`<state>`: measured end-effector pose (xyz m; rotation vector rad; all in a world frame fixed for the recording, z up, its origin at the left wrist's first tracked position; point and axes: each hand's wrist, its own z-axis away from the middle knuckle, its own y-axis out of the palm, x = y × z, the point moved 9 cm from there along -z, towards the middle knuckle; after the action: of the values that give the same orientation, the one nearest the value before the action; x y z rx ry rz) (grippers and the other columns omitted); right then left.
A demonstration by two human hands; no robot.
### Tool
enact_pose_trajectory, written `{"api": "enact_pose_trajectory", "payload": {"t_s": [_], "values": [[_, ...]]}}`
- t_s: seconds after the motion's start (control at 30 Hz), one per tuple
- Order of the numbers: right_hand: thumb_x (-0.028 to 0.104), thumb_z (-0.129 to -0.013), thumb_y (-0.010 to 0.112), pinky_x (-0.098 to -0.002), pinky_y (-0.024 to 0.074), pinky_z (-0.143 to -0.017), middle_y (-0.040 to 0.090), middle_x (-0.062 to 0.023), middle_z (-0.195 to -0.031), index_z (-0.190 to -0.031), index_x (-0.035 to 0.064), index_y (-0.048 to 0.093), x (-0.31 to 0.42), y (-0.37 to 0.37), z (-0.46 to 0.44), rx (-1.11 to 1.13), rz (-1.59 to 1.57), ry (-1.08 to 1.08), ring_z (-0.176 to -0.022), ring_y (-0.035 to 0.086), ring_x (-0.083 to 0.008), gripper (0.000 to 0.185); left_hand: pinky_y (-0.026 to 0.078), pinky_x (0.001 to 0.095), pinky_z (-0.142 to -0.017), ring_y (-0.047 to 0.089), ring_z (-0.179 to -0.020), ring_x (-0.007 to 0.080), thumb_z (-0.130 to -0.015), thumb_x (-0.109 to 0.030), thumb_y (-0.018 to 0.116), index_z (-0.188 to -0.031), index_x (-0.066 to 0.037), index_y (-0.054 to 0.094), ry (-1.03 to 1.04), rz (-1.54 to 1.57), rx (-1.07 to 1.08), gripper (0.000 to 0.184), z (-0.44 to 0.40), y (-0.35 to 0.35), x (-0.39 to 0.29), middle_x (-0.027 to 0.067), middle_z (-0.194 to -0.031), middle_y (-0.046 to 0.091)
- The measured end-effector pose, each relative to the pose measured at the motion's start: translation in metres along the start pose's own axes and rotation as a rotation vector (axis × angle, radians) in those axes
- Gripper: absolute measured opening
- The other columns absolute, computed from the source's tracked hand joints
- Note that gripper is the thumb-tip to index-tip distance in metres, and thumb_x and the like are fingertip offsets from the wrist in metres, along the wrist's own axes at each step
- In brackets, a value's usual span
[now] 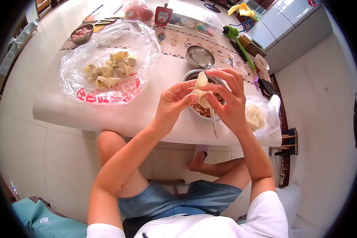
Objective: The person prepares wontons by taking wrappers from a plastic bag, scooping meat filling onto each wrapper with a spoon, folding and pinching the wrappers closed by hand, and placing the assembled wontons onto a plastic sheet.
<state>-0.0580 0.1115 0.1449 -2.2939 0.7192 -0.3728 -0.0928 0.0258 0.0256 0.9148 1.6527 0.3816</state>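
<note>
Between my two hands is a pale dough wrapper (202, 92), partly folded and held above a bowl of brown filling (202, 112). My left hand (177, 101) pinches its left side with thumb and fingers. On the other side, the fingers of my right hand (228, 95) grip the wrapper's edge. A thin utensil handle (214, 126) sticks out of the bowl toward me. To the left, folded wrapped pieces (112, 70) lie on a clear plastic bag (73, 81) with red print. Flat wrappers (255, 118) sit in another plastic bag at the right.
An empty metal bowl (200, 57) stands behind the filling bowl. Farther back are a red ketchup pouch (163, 16), a small bowl of pink meat (81, 34), and a clear box (194, 22). A green-handled item (242, 45) and a white bowl (261, 62) are at the right.
</note>
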Motion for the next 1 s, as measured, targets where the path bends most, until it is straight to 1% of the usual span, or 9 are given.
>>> {"api": "enact_pose_trajectory", "payload": {"t_s": [0.2, 0.4, 0.5, 0.6, 0.7, 0.8, 0.83, 0.93, 1.0], "values": [[0.003, -0.058, 0.074, -0.0436, 0.0362, -0.093, 0.059, 0.0020, -0.104, -0.078, 0.0130, 0.064, 0.006, -0.003, -0.002, 0.025, 0.071, -0.039, -0.099, 0.051, -0.0225, 0.025, 0.049, 0.0259, -0.083, 0.057, -0.097, 0.0105, -0.084, -0.004, 0.062, -0.118, -0.003, 0.057, 0.096, -0.156, 0.038, 0.034, 0.001, 0.006, -0.010, 0.0064, -0.108, 0.062], [0.007, -0.059, 0.075, -0.0453, 0.0339, -0.093, 0.059, 0.0011, -0.101, -0.074, 0.0108, 0.059, -0.003, -0.005, -0.004, 0.000, 0.113, 0.021, -0.099, 0.051, -0.0228, 0.022, 0.049, 0.0271, -0.085, 0.056, -0.101, 0.0137, -0.086, -0.003, 0.059, -0.115, -0.002, 0.057, 0.166, -0.220, 0.069, 0.029, 0.003, 0.009, -0.015, 0.0076, -0.109, 0.060], [0.010, -0.059, 0.075, -0.0466, 0.0333, -0.093, 0.059, 0.0006, -0.100, -0.074, 0.0110, 0.058, -0.004, -0.007, -0.005, -0.015, 0.135, 0.031, -0.098, 0.051, -0.0235, 0.023, 0.049, 0.0273, -0.085, 0.056, -0.101, 0.0137, -0.087, -0.002, 0.058, -0.113, -0.002, 0.058, 0.182, -0.176, 0.086, 0.026, 0.003, 0.012, -0.016, 0.0072, -0.108, 0.060], [0.012, -0.060, 0.075, -0.0444, 0.0364, -0.091, 0.059, 0.0004, -0.099, -0.076, 0.0117, 0.060, -0.007, -0.014, -0.011, -0.040, 0.149, 0.126, -0.097, 0.052, -0.0237, 0.022, 0.048, 0.0273, -0.085, 0.056, -0.101, 0.0136, -0.087, -0.003, 0.057, -0.112, -0.001, 0.056, 0.176, -0.172, 0.102, 0.025, 0.003, 0.012, -0.015, 0.0073, -0.108, 0.060], [0.012, -0.061, 0.075, -0.0391, 0.0410, -0.085, 0.060, 0.0009, -0.095, -0.080, 0.0121, 0.062, -0.001, -0.008, -0.014, 0.048, 0.039, 0.040, -0.094, 0.053, -0.0224, 0.024, 0.048, 0.0262, -0.084, 0.056, -0.101, 0.0135, -0.087, -0.005, 0.059, -0.112, -0.002, 0.055, 0.151, -0.212, 0.106, 0.026, 0.003, 0.012, -0.014, 0.0074, -0.108, 0.060], [0.011, -0.061, 0.073, -0.0343, 0.0438, -0.077, 0.060, 0.0017, -0.088, -0.083, 0.0120, 0.062, 0.006, -0.003, -0.006, 0.102, 0.086, -0.184, -0.087, 0.054, -0.0209, 0.025, 0.046, 0.0247, -0.083, 0.056, -0.099, 0.0125, -0.087, -0.009, 0.060, -0.114, -0.002, 0.053, 0.087, -0.104, 0.067, 0.029, 0.002, 0.015, -0.011, 0.0063, -0.107, 0.061], [0.009, -0.060, 0.072, -0.0336, 0.0441, -0.073, 0.060, 0.0010, -0.080, -0.082, 0.0097, 0.062, 0.011, -0.004, -0.006, 0.109, 0.110, -0.220, -0.078, 0.055, -0.0201, 0.024, 0.046, 0.0241, -0.083, 0.057, -0.097, 0.0117, -0.087, -0.011, 0.061, -0.114, -0.002, 0.054, 0.044, -0.097, 0.081, 0.030, 0.002, 0.017, -0.007, 0.0056, -0.105, 0.061], [0.008, -0.061, 0.071, -0.0331, 0.0443, -0.068, 0.059, -0.0006, -0.076, -0.079, 0.0075, 0.061, 0.011, -0.003, 0.000, 0.113, 0.115, -0.227, -0.073, 0.054, -0.0199, 0.021, 0.046, 0.0228, -0.079, 0.056, -0.090, 0.0090, -0.087, -0.018, 0.062, -0.113, -0.001, 0.055, -0.127, -0.137, 0.150, 0.031, 0.003, 0.017, 0.006, 0.0037, -0.101, 0.061], [0.008, -0.062, 0.069, -0.0326, 0.0469, -0.071, 0.058, -0.0020, -0.074, -0.078, 0.0055, 0.060, 0.014, -0.002, 0.004, 0.145, 0.104, -0.261, -0.072, 0.054, -0.0198, 0.019, 0.045, 0.0224, -0.076, 0.055, -0.085, 0.0070, -0.087, -0.021, 0.063, -0.111, -0.001, 0.056, -0.299, -0.228, 0.261, 0.032, 0.006, 0.015, 0.021, 0.0025, -0.097, 0.062]]}}
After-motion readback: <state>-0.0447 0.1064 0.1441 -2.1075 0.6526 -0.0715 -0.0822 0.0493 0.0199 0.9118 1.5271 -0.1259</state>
